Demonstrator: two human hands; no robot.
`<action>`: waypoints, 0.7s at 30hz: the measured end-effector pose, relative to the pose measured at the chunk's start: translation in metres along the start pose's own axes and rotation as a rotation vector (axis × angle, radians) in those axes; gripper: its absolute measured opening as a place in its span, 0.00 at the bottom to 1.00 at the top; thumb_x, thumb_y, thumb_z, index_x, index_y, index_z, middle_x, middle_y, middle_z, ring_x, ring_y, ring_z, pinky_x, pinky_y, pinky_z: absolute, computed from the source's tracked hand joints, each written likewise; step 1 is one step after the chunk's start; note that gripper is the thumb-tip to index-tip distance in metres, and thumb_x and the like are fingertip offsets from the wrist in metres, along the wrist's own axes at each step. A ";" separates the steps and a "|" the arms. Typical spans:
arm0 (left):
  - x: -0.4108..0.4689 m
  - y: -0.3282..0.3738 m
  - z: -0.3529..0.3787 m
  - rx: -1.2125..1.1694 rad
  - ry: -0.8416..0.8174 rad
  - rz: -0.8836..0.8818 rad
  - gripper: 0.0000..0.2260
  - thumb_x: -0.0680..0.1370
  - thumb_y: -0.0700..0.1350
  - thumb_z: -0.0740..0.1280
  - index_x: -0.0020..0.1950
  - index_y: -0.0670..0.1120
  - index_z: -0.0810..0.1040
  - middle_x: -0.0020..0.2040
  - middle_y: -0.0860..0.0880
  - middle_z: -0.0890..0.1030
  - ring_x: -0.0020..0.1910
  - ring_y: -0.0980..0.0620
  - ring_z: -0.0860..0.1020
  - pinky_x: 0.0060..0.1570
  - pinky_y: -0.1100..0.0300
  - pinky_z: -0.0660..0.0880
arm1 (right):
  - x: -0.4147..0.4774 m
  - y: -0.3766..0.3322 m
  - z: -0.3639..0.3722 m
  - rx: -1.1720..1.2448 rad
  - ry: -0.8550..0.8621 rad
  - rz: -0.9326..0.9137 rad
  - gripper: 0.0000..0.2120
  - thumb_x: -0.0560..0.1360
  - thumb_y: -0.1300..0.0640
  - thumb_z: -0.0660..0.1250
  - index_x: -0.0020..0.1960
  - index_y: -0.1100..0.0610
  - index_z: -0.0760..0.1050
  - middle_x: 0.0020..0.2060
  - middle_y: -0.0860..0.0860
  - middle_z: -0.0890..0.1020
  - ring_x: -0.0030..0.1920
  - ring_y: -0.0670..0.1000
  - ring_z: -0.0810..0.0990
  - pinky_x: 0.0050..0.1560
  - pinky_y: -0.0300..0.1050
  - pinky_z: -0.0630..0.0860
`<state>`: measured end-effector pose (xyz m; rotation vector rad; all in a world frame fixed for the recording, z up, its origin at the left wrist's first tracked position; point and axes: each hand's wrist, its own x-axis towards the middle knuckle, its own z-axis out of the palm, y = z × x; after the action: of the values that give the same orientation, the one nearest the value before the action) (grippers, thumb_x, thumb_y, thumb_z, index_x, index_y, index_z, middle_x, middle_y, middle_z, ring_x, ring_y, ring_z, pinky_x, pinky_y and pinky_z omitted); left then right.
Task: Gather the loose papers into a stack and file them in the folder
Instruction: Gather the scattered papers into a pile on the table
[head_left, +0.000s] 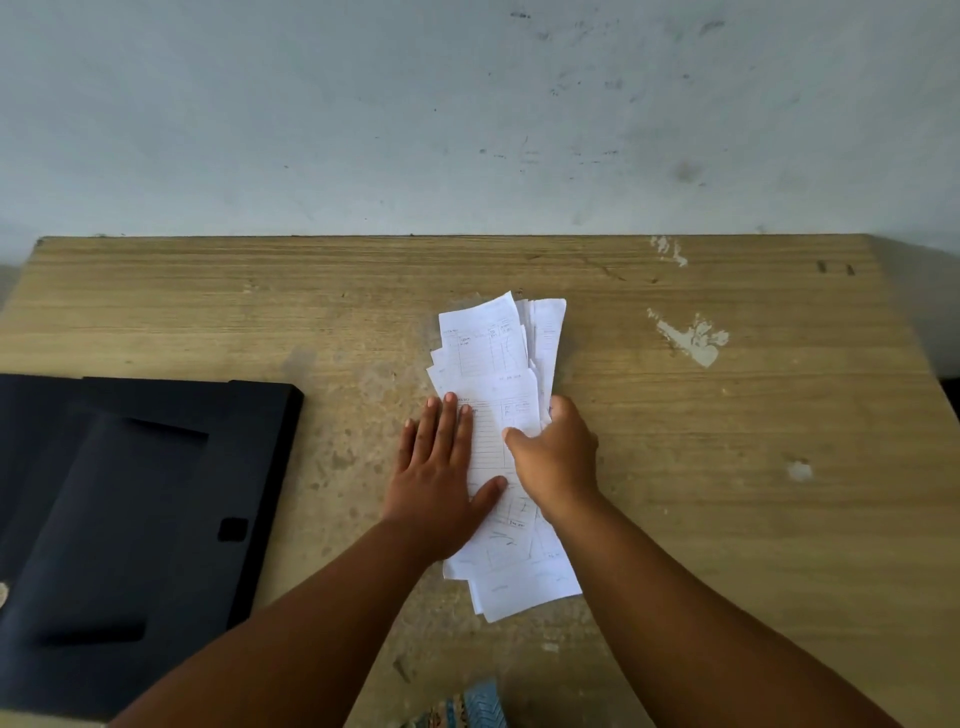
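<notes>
Several white papers (498, 358) with ruled tables lie in a loose, uneven pile at the middle of the wooden table (727, 441). My left hand (441, 473) lies flat on the pile's left side, fingers spread, pressing it down. My right hand (556, 457) curls over the pile's right edge, thumb on top and fingers tucked around the sheets. A black folder (130, 493) lies open on the table's left side, apart from the papers, its inner pocket and a small square clasp showing.
A pale, scuffed wall (467, 114) rises directly behind the table's far edge. White paint marks (691, 338) spot the tabletop right of the papers. A patterned blue cloth (467, 712) shows at the bottom edge, below the table's front.
</notes>
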<state>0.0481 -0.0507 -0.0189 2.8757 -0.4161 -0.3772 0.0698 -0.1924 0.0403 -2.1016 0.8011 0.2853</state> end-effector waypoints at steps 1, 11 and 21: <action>0.000 0.000 0.000 0.006 -0.004 -0.001 0.43 0.77 0.71 0.43 0.83 0.45 0.40 0.84 0.46 0.38 0.82 0.46 0.35 0.79 0.49 0.33 | -0.001 -0.003 -0.001 0.000 0.012 -0.019 0.24 0.66 0.47 0.70 0.60 0.52 0.75 0.56 0.52 0.81 0.60 0.59 0.78 0.53 0.59 0.82; -0.001 0.000 -0.002 -0.008 -0.027 0.002 0.43 0.77 0.72 0.40 0.83 0.45 0.39 0.84 0.46 0.37 0.82 0.46 0.34 0.79 0.47 0.34 | 0.004 -0.013 -0.022 0.316 -0.030 0.230 0.40 0.67 0.56 0.79 0.74 0.59 0.65 0.65 0.54 0.77 0.57 0.56 0.81 0.49 0.47 0.78; -0.001 0.000 -0.004 0.013 -0.066 0.010 0.46 0.73 0.74 0.32 0.83 0.45 0.37 0.83 0.45 0.35 0.81 0.45 0.33 0.78 0.47 0.32 | -0.007 -0.005 -0.012 0.064 0.049 0.008 0.12 0.69 0.54 0.69 0.51 0.57 0.80 0.55 0.51 0.79 0.50 0.55 0.81 0.50 0.54 0.83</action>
<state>0.0482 -0.0494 -0.0146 2.8793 -0.4455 -0.4699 0.0666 -0.1965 0.0539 -2.0526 0.8368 0.2108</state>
